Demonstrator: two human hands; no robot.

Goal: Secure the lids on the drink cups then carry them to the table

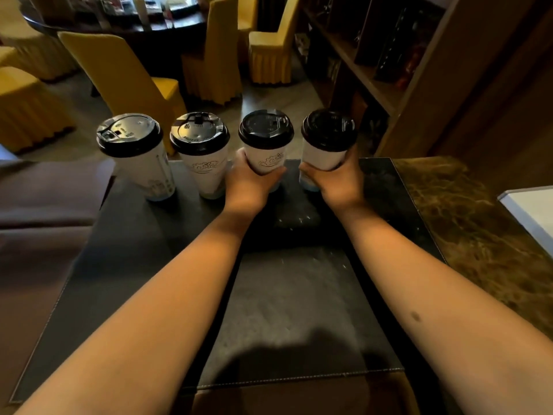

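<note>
A: How many cups are standing there?

B: Four white paper cups are standing in a row at the far end of a dark mat [293, 310] on the counter [475, 223]. Every one is wearing a black lid.

A: What is the left hand doing?

B: The left hand [250, 182] is wrapping around the third cup [266, 145], counting from the left. The fingers are curling round its lower half. The drawing on the cup is showing just above them.

A: And the right hand?

B: The right hand [338, 181] is gripping the fourth cup [327, 142], the one farthest right. Its fingers are curling round the lower part too.

A: Are those two cups sitting on the mat or up in the air?

B: I cannot tell. Their bottoms are peeking out under the hands, very close to the mat.

A: What about the other two?

B: The first cup [137, 157] and the second cup [203, 154] are standing alone on the mat, left of the hands. Nobody is touching them. The second cup is standing just beside the left hand.

A: What is sitting behind the counter?

B: Yellow chairs [125, 76] are standing around a dark round table [119, 23]. A wooden shelf [374, 70] is standing on the right.
</note>
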